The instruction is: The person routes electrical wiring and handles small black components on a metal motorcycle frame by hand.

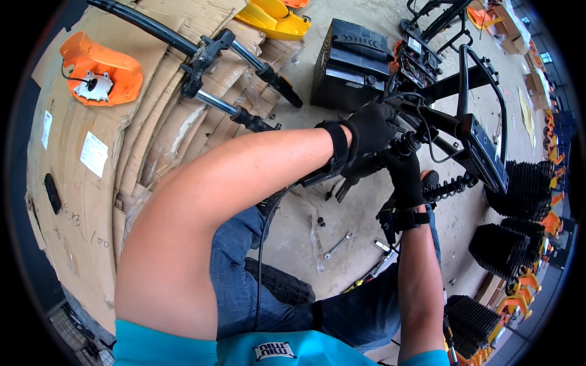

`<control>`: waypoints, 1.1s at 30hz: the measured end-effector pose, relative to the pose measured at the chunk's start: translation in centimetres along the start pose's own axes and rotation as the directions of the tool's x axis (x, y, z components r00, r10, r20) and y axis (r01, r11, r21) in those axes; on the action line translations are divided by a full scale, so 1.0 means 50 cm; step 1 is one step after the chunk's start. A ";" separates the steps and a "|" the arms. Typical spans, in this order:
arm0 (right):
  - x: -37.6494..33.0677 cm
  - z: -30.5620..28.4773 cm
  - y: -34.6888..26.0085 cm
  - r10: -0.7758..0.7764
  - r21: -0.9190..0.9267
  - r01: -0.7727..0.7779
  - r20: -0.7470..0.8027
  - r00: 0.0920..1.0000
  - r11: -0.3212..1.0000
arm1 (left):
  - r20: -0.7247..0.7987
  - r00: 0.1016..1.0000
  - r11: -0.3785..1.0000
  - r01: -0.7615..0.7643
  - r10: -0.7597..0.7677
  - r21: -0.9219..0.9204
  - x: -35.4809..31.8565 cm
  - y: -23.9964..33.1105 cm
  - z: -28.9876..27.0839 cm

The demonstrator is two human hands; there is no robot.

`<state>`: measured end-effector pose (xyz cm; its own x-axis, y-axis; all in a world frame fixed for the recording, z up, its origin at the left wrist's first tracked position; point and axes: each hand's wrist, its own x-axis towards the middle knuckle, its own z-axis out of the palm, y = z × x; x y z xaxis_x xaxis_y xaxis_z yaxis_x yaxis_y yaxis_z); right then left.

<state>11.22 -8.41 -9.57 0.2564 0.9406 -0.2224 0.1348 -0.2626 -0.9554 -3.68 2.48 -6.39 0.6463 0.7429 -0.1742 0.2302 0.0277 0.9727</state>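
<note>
Where the concrete floor [360, 210] spread out before a person in a turquoise top and jeans, a stack of flattened cardboard [79, 201] filled the left side. Across the floor, toward the upper right, stood the black tubular frame [442, 120], within reach of both gloved hands. Beside it, just left of its far end, sat a black box with a moulded handle [348, 73], while a black-and-silver fork [207, 52] lay tilted over the cardboard's upper edge. Stacks of ribbed black parts [500, 247] lined the right side. An orange shell [113, 61] rested on the cardboard, and a yellow shell [278, 21] lay at its top end. At the frame's near end, the left grip [372, 128] was bent over dark parts; what it held, if anything, could not be told. Just beside it, the right grip [403, 177] was narrow, its fingers curled against the dark assembly, their tips partly hidden. Near that hand a coil-spring shock absorber [445, 190] slanted below the frame. Lower down, a wrench [337, 246] lay on the floor, near some small dark pieces [321, 221].
</note>
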 end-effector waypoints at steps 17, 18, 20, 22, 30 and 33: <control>0.002 0.004 0.041 -0.172 -0.225 0.150 -0.084 0.982 0.963 | 0.042 0.999 1.000 0.010 -0.009 -0.009 0.003 0.006 -0.010; 0.002 0.011 0.032 -0.181 -0.226 0.156 -0.095 0.979 0.962 | 0.033 0.999 1.000 0.006 -0.006 -0.009 0.004 0.001 -0.011; 0.004 0.016 0.030 -0.188 -0.211 0.162 -0.109 0.976 0.964 | -0.017 0.996 0.994 -0.089 0.090 0.065 0.004 -0.012 -0.011; 0.008 0.011 0.039 -0.185 -0.178 0.163 -0.114 0.976 0.970 | -0.031 0.993 0.990 -0.106 0.110 0.089 0.005 -0.023 -0.009; -0.004 0.013 0.033 -0.072 -0.116 0.059 -0.113 0.991 0.992 | -0.001 0.998 0.989 0.061 -0.061 0.134 -0.028 -0.055 -0.002; -0.013 0.017 0.021 -0.066 -0.132 0.052 -0.107 0.992 0.990 | -0.060 0.997 0.992 -0.040 0.048 0.121 -0.032 -0.071 -0.002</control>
<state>10.39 -9.10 -10.58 0.3475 0.9277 -0.1364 0.2732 -0.2394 -0.9317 -5.60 1.28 -9.53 0.6114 0.7825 -0.1180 0.2907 -0.0834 0.9532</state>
